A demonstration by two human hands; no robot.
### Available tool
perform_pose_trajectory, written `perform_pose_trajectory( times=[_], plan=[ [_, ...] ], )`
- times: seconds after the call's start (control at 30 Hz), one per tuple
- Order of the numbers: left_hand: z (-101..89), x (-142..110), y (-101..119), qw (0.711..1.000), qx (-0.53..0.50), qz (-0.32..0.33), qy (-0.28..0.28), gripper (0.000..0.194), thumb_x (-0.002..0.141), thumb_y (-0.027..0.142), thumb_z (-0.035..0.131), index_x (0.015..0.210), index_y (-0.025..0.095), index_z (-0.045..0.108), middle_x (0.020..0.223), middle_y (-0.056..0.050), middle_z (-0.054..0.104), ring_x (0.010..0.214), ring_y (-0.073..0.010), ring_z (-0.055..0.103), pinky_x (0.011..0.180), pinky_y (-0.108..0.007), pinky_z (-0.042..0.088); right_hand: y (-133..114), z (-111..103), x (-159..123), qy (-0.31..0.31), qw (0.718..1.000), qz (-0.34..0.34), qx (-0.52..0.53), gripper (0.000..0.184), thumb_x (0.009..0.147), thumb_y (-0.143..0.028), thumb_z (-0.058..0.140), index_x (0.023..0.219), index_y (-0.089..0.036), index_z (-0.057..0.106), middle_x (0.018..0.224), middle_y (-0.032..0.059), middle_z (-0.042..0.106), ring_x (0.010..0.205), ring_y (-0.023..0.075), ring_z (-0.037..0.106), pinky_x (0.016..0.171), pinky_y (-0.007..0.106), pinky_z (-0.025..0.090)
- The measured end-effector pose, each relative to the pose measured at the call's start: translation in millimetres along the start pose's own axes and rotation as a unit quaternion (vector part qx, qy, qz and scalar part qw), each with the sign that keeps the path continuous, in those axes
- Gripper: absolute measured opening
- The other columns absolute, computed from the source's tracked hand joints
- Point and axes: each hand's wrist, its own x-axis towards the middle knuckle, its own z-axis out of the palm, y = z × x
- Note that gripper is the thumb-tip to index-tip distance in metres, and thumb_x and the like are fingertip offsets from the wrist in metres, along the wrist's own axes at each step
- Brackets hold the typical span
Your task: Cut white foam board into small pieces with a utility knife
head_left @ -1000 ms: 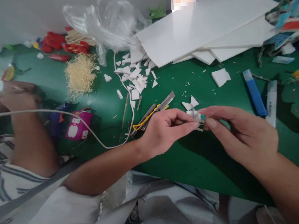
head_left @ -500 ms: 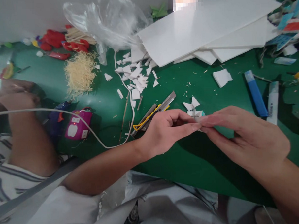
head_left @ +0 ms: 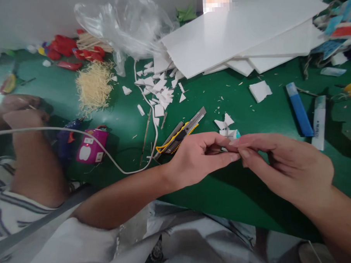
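My left hand (head_left: 198,155) and my right hand (head_left: 290,169) meet fingertip to fingertip above the green table (head_left: 242,200). Both are closed in a pinch, and whatever sits between the fingertips is hidden or too small to name. Just beyond them lie small white foam pieces (head_left: 225,122), one beside a bit of turquoise. A yellow and grey box cutter (head_left: 183,133) rests past my left wrist with its blade extended. Farther off is a heap of white foam scraps (head_left: 159,87).
White foam sheets (head_left: 218,38) and a clear plastic bag (head_left: 130,25) lie at the back. A white cord (head_left: 113,161) crosses the left side near a magenta box (head_left: 91,146). Another person's hands (head_left: 24,107) are at far left. Right: a blue stick (head_left: 299,108).
Both my hands have shifted slightly toward me, still pinched together. The other person's hands at far left have moved a little. The things on the table stay put.
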Motion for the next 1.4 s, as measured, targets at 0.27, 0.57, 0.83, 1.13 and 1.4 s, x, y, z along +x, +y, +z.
perform_pose_trajectory(
  times=[0.27,0.57,0.83,1.13,1.4],
  plan=[
    [-0.6,4.8,4.1,0.998,-0.034,0.023,0.045,0.014,0.077,0.03,0.078,0.077,0.016,0.073,0.059,0.004,0.057,0.052,-0.0052,0.041,0.046,-0.018,0.03,2.0,4.4,-0.7,0.017,0.996,0.068,0.062,0.032,0.096,-0.015,0.054,0.124,-0.027,0.065,0.076,-0.0037,0.072,0.068,0.0118,0.07,0.068,0.024,0.06],
    [-4.4,5.9,4.0,0.998,-0.055,0.012,0.029,0.014,0.075,0.028,0.079,0.078,0.016,0.073,0.063,0.003,0.062,0.055,-0.0058,0.048,0.05,-0.017,0.037,3.9,1.1,5.4,0.0,0.999,-0.033,-0.035,0.026,0.091,-0.009,0.062,0.106,-0.03,0.064,0.09,-0.0001,0.078,0.085,0.016,0.076,0.075,0.029,0.063],
    [-5.4,7.2,5.1,0.999,-0.035,0.009,0.027,0.013,0.076,0.028,0.08,0.076,0.016,0.073,0.072,0.001,0.069,0.062,-0.0073,0.054,0.055,-0.017,0.044,2.4,0.6,6.6,0.005,0.989,-0.093,-0.112,0.035,0.09,-0.005,0.062,0.113,-0.033,0.064,0.1,-0.0001,0.08,0.086,0.0168,0.077,0.064,0.029,0.06],
    [-7.9,3.8,8.5,0.999,0.015,0.025,-0.014,0.023,0.077,0.03,0.082,0.091,0.016,0.071,0.054,0.011,0.04,0.049,-0.0049,0.033,0.044,-0.018,0.026,-5.2,-3.6,2.3,0.011,0.992,-0.035,-0.118,0.023,0.095,-0.01,0.06,0.101,-0.031,0.065,0.088,-0.0033,0.079,0.074,0.0132,0.075,0.054,0.025,0.052],
    [-0.7,1.9,3.9,0.994,0.037,0.102,0.001,0.006,0.081,0.019,0.072,0.085,0.016,0.069,0.052,0.012,0.037,0.047,-0.0037,0.029,0.043,-0.017,0.025,-6.2,-4.4,4.3,-0.033,0.996,-0.016,-0.076,0.024,0.095,-0.01,0.056,0.105,-0.029,0.066,0.085,-0.005,0.079,0.069,0.0118,0.074,0.057,0.022,0.054]
  ],
)
